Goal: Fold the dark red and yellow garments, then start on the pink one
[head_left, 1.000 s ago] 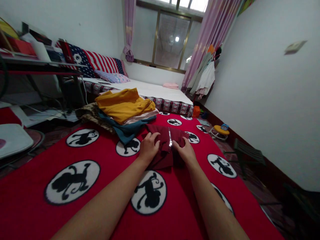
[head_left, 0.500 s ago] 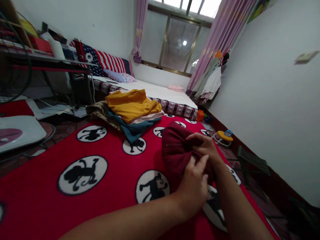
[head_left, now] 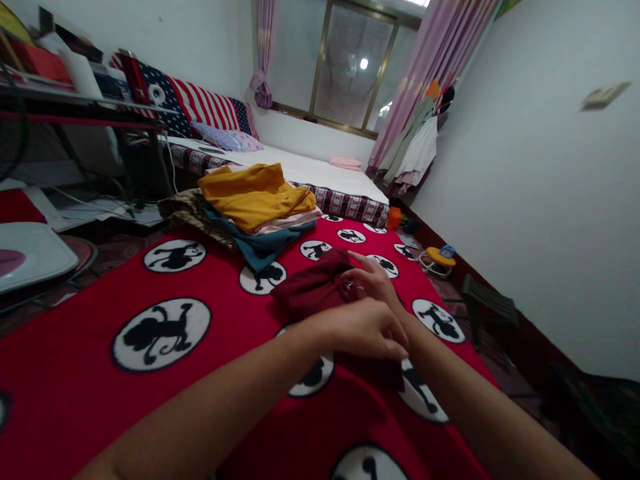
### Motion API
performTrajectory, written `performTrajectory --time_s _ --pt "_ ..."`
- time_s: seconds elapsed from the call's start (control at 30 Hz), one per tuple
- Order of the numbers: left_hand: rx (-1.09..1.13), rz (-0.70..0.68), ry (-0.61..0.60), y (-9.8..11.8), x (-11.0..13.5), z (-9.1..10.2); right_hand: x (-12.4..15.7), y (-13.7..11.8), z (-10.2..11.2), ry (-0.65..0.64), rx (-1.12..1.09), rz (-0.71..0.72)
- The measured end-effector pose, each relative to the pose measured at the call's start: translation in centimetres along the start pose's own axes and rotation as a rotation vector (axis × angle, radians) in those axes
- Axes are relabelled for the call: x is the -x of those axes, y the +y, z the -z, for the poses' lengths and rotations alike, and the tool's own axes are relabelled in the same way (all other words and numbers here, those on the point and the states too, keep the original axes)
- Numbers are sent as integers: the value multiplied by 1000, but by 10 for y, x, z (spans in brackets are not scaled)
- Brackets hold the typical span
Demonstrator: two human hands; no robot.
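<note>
A dark maroon garment (head_left: 313,290) lies bunched on the red blanket (head_left: 210,320) printed with black-and-white monkey circles. My right hand (head_left: 374,280) lies on the garment's right side, with thumb and fingers pinching the cloth near a small shiny zipper. My left hand (head_left: 365,330) reaches across in front of my right wrist. Its fingers are curled down and closed on the garment's near edge, which trails dark beneath the hand.
A pile of clothes with a yellow piece (head_left: 253,197) on top sits at the blanket's far side. Beyond it lies a mattress (head_left: 310,177) below a window. A shelf (head_left: 75,110) stands at the left; a small stool (head_left: 436,260) and a dark chair (head_left: 487,307) stand at the right.
The maroon garment was lifted off the blanket and turned over, then laid down again. My left hand crossed over to the right, in front of my right wrist.
</note>
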State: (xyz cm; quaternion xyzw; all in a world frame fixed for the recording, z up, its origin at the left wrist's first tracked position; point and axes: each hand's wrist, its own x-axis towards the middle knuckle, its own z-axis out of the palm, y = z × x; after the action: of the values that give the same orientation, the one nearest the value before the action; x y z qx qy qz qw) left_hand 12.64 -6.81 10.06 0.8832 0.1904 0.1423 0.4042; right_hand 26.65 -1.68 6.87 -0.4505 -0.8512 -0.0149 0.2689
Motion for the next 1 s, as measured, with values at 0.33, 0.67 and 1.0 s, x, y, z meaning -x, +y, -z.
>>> performTrajectory --time_s 0.33,0.67,1.0 --pt "-521 888 474 -94 51 86 109 -4 24 -173 151 -802" --pt "-248 753 573 -112 41 48 96 -35 -10 139 -458 -795" --pt "-43 167 846 -84 17 45 67 2 36 278 -724 -711"
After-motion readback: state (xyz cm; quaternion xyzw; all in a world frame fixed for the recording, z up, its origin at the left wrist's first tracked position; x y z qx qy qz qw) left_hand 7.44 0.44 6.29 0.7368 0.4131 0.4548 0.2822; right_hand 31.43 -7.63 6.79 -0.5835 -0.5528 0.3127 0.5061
